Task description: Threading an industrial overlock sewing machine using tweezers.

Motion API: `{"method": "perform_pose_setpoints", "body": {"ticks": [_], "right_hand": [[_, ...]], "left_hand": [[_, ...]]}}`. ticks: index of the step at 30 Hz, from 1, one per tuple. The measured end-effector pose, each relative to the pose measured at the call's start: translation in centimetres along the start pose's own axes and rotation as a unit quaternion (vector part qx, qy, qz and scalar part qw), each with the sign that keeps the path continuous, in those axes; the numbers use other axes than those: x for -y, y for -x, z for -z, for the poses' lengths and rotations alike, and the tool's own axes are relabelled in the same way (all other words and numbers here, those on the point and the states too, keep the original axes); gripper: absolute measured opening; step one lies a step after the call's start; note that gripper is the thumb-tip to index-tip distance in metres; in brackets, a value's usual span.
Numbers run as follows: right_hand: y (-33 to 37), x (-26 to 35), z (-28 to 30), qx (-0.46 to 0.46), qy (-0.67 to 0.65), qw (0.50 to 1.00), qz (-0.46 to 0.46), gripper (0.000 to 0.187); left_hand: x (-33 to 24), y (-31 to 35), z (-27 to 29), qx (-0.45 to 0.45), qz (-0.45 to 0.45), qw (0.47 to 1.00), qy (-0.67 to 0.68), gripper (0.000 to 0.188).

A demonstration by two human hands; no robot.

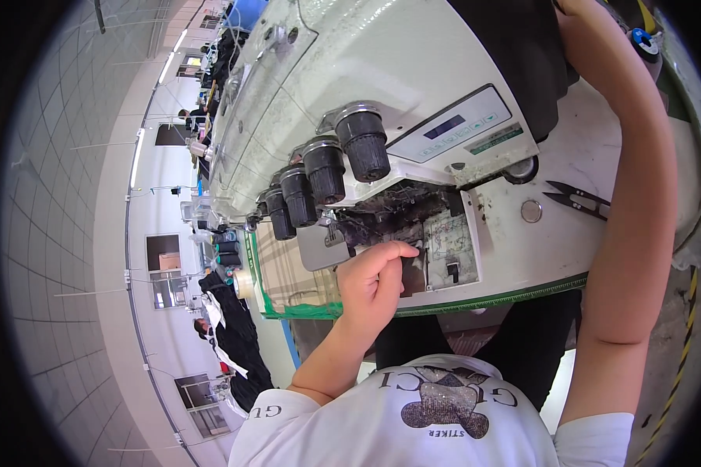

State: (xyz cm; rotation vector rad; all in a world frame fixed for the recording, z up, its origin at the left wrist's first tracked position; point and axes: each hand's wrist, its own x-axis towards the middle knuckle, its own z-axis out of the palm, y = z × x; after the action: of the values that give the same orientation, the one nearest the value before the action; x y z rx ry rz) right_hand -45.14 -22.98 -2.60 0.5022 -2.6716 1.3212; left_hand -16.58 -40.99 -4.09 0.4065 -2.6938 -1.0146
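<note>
A white overlock sewing machine fills the upper middle, with several black tension knobs along its front. Its front cover is open, and dark, lint-covered workings show inside. My left hand is at this opening, its fingers curled and the forefinger side turned to the right. Whatever its fingertips may pinch is too small or hidden to make out. Stretched up along the right side, my right arm ends at the black rear end of the machine. Only part of my right hand shows at the top edge; its fingers are hidden.
Black thread snips and a small round metal disc lie on the white tabletop right of the opening. A green measuring tape runs along the near edge. A blue-topped spool stands at far right. Dark garments and other people are at left.
</note>
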Motion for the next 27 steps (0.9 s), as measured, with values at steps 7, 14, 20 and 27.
{"method": "perform_pose_setpoints", "body": {"ticks": [7, 14, 20, 27], "right_hand": [[-0.8, -0.3, -0.6, 0.025, -0.060, 0.995, -0.074, 0.045], [-0.5, 0.0, -0.5, 0.029, -0.168, 0.978, -0.121, 0.049], [-0.4, 0.3, -0.5, -0.015, -0.078, 0.994, -0.071, 0.052], [-2.2, -3.5, -2.5, -0.005, -0.113, 0.993, -0.041, 0.036]], "left_hand": [[-0.4, -0.5, -0.9, 0.029, -0.030, 0.999, 0.024, 0.025], [-1.4, -0.8, -1.4, 0.055, -0.111, 0.991, 0.047, 0.025], [-2.5, -0.7, -2.0, 0.139, -0.212, 0.965, 0.067, 0.020], [-4.7, 0.9, -3.3, 0.250, -0.321, 0.900, 0.158, 0.006]]}}
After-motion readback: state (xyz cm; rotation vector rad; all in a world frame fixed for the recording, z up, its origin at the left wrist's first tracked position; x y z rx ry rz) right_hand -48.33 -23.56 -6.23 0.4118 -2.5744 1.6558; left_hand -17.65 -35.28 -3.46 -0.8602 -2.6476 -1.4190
